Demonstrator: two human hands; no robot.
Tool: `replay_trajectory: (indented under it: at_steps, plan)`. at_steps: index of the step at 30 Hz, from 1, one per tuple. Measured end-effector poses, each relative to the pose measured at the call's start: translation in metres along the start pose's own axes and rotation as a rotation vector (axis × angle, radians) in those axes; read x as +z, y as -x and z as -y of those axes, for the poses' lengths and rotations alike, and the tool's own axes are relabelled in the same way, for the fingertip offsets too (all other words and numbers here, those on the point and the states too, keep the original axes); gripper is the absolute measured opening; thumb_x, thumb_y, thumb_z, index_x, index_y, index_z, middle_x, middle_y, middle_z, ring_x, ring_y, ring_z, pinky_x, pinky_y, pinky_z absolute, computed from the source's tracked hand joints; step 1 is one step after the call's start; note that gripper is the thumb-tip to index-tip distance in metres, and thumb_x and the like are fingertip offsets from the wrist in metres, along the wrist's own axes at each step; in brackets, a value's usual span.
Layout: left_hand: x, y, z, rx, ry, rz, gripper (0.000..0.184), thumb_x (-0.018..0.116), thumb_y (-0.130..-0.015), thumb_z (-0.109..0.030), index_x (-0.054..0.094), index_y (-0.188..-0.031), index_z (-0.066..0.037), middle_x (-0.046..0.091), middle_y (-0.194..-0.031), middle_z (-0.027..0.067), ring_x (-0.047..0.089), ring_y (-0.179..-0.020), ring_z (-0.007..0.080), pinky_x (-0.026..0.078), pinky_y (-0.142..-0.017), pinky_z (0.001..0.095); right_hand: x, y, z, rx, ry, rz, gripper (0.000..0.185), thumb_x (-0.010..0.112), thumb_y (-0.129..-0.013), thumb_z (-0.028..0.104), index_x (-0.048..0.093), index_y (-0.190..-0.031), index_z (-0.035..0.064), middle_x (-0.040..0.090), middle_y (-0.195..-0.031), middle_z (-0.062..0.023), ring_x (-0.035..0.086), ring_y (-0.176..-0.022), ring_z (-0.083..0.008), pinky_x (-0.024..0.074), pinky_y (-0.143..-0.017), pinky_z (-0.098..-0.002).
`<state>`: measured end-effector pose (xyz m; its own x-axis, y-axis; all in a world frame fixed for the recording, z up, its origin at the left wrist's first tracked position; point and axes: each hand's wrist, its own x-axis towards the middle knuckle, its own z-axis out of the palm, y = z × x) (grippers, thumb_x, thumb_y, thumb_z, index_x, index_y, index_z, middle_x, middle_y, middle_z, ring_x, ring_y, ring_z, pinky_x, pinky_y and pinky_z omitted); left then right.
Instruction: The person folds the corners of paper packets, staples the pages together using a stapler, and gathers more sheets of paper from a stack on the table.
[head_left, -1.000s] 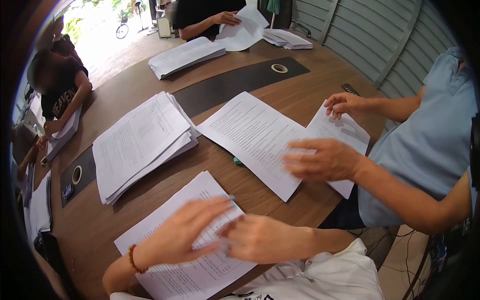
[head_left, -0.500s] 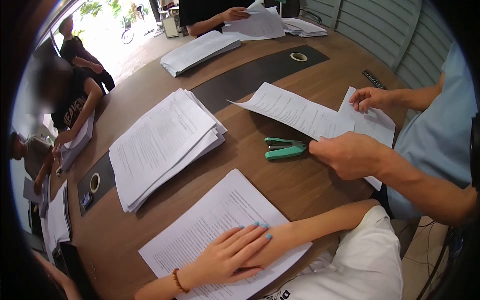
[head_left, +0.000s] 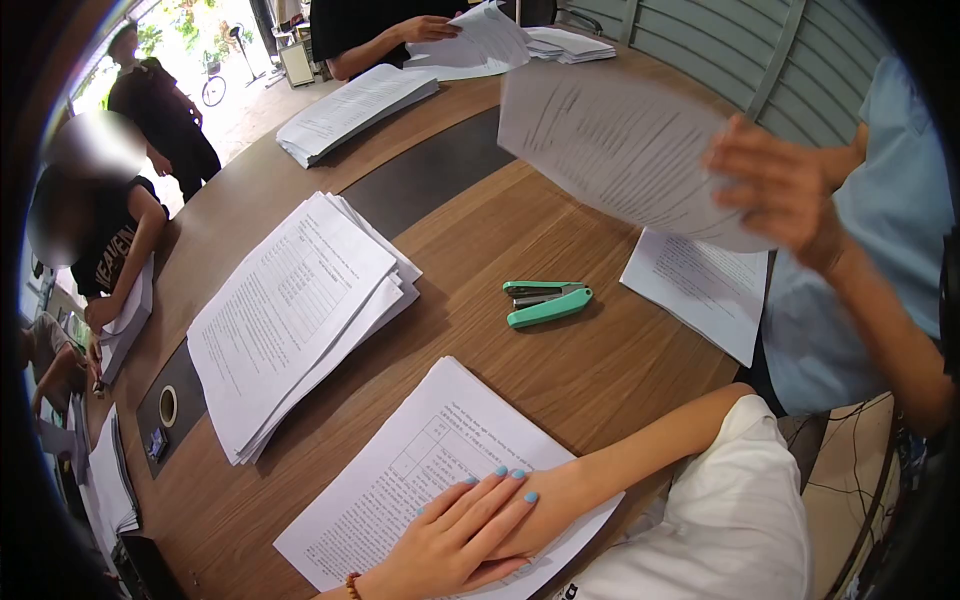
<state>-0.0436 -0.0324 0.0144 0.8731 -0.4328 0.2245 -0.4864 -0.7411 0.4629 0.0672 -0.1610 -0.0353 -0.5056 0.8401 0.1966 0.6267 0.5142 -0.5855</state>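
Note:
My left hand, with blue nails and a beaded bracelet at the wrist, lies palm down with its fingers stretched out. It rests across the back of my right hand, whose fingers are hidden beneath it. Both hands lie on a stack of printed paper with a table printed on the top sheet. Beyond that stands a taller, uneven stack of printed sheets. A green stapler lies on the table to the right of it.
At the right, a person in light blue lifts a printed sheet above another paper. Across the brown table, people handle papers beside another paper stack. A tape roll lies at the left.
The blue-shirted person's sheet has risen and swung up and away from the table, uncovering the paper below. My hands stay on the stack; the view has shifted slightly.

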Motion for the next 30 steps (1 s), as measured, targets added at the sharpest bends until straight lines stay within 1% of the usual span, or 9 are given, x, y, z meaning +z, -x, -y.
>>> replay_trajectory:
  at_steps: [4,8,11,13,17,22,26,28,30]
  plan:
    - [0.001,0.001,0.0,-0.001,-0.012,0.009,0.061,0.068,-0.079,-0.04,0.052,-0.123,-0.001,0.055,-0.123,0.0177,0.055,-0.112,0.0304,0.045,-0.091,0.0395,0.007,0.001,-0.002,-0.054,0.084,-0.084,0.023,0.044,-0.09,0.016,0.061,-0.095,0.0021,0.06,-0.091,-0.0194,0.059,-0.083,-0.0316,0.0484,-0.075,-0.037]
    - [0.0,0.0,0.0,-0.006,-0.019,0.018,0.062,0.069,-0.078,-0.04,0.052,-0.123,-0.001,0.055,-0.124,0.0178,0.055,-0.112,0.0307,0.045,-0.091,0.0396,-0.005,0.001,0.002,-0.046,0.099,-0.062,0.023,0.044,-0.089,0.017,0.061,-0.095,0.0018,0.06,-0.09,-0.0194,0.059,-0.083,-0.0311,0.0483,-0.074,-0.0373]
    - [0.0,0.0,0.0,-0.017,-0.015,0.029,0.062,0.069,-0.078,-0.04,0.052,-0.123,-0.001,0.054,-0.124,0.0178,0.055,-0.112,0.0305,0.044,-0.091,0.0396,-0.007,0.0,0.002,-0.033,0.048,-0.038,0.023,0.045,-0.089,0.017,0.061,-0.094,0.001,0.06,-0.089,-0.0192,0.059,-0.082,-0.0311,0.0482,-0.074,-0.0372]
    - [0.0,0.0,0.0,-0.017,-0.016,0.031,0.062,0.069,-0.078,-0.04,0.052,-0.123,-0.001,0.054,-0.124,0.0176,0.055,-0.113,0.0303,0.044,-0.091,0.0395,-0.004,0.001,0.001,-0.05,0.011,-0.099,0.023,0.046,-0.088,0.018,0.06,-0.093,0.0004,0.06,-0.087,-0.0189,0.059,-0.081,-0.0311,0.0484,-0.073,-0.037]
    - [0.0,0.0,0.0,-0.018,-0.018,0.028,0.061,0.069,-0.078,-0.04,0.053,-0.123,-0.002,0.055,-0.124,0.017,0.055,-0.113,0.0301,0.045,-0.091,0.0392,-0.002,0.002,0.0,-0.056,0.067,-0.117,0.023,0.046,-0.088,0.018,0.06,-0.092,0.0003,0.061,-0.086,-0.0187,0.059,-0.079,-0.0311,0.0487,-0.072,-0.0366]
    - [0.0,0.0,0.0,-0.014,-0.026,0.025,0.061,0.069,-0.078,-0.04,0.053,-0.123,-0.002,0.055,-0.123,0.0168,0.055,-0.112,0.0299,0.045,-0.091,0.0391,-0.006,0.001,0.002,-0.039,0.085,-0.033,0.022,0.046,-0.088,0.017,0.061,-0.091,0.0003,0.061,-0.086,-0.0188,0.06,-0.079,-0.0306,0.0489,-0.071,-0.036]
    - [-0.001,0.0,0.0,-0.01,-0.024,0.026,0.061,0.069,-0.078,-0.04,0.053,-0.123,-0.002,0.055,-0.123,0.017,0.055,-0.112,0.0298,0.045,-0.091,0.0392,-0.004,0.0,0.0,-0.056,0.063,-0.053,0.022,0.046,-0.089,0.017,0.061,-0.091,0.0006,0.061,-0.087,-0.0188,0.06,-0.079,-0.0304,0.0489,-0.071,-0.0357]
    - [0.001,0.002,0.002,-0.01,-0.009,0.023,0.061,0.069,-0.078,-0.04,0.053,-0.123,-0.002,0.055,-0.123,0.0172,0.055,-0.112,0.0299,0.045,-0.091,0.0392,-0.01,-0.001,0.003,-0.026,0.055,0.015,0.023,0.046,-0.089,0.018,0.061,-0.09,0.0009,0.061,-0.086,-0.0186,0.059,-0.078,-0.0304,0.0488,-0.071,-0.0358]
    - [0.002,0.002,0.004,-0.011,0.007,0.02,0.061,0.068,-0.078,-0.04,0.053,-0.123,-0.002,0.055,-0.123,0.0173,0.055,-0.112,0.0299,0.045,-0.091,0.0393,-0.005,-0.001,0.0,-0.033,0.06,0.001,0.023,0.046,-0.089,0.018,0.061,-0.091,0.001,0.061,-0.085,-0.0186,0.059,-0.078,-0.0304,0.0487,-0.07,-0.0358]
